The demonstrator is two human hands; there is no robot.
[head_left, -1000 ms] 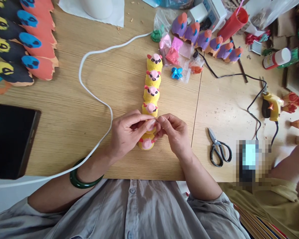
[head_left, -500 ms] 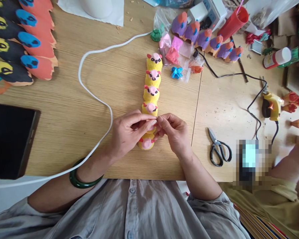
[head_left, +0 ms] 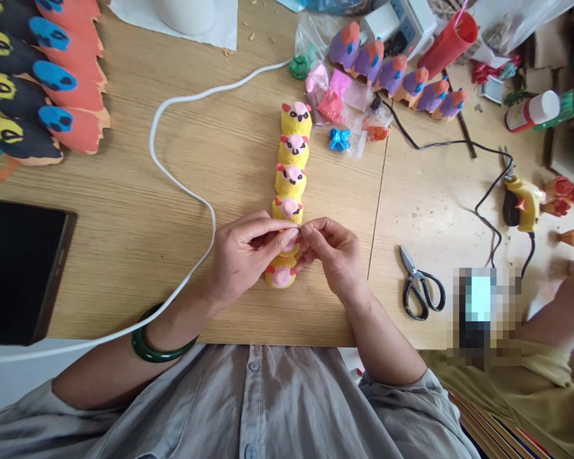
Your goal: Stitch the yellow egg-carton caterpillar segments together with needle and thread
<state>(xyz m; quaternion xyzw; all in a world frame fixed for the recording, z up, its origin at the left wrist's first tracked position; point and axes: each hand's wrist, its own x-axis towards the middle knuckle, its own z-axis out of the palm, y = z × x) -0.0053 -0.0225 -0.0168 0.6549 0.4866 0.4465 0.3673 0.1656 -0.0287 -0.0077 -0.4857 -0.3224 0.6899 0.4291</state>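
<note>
A row of yellow clay-covered figures with pink faces and red ears runs lengthwise in front of me. The farther ones bear black markings; the nearest shows a plain pink face. Above its near part, my left hand is pinched, thumb and forefinger together. My right hand pinches too, its fingertips meeting the left ones. Whatever sits between the fingertips is too small to make out. Both hands partly cover the figures beneath them.
Scissors lie right of my hands. Small bags of coloured clay and a purple figure row are behind. A white cable curves on the left, near a black tablet. Another person's arm is at right.
My hands stay pinched together over the yellow figures, with only a very slight shift of the fingertips. Nothing else visibly moves.
</note>
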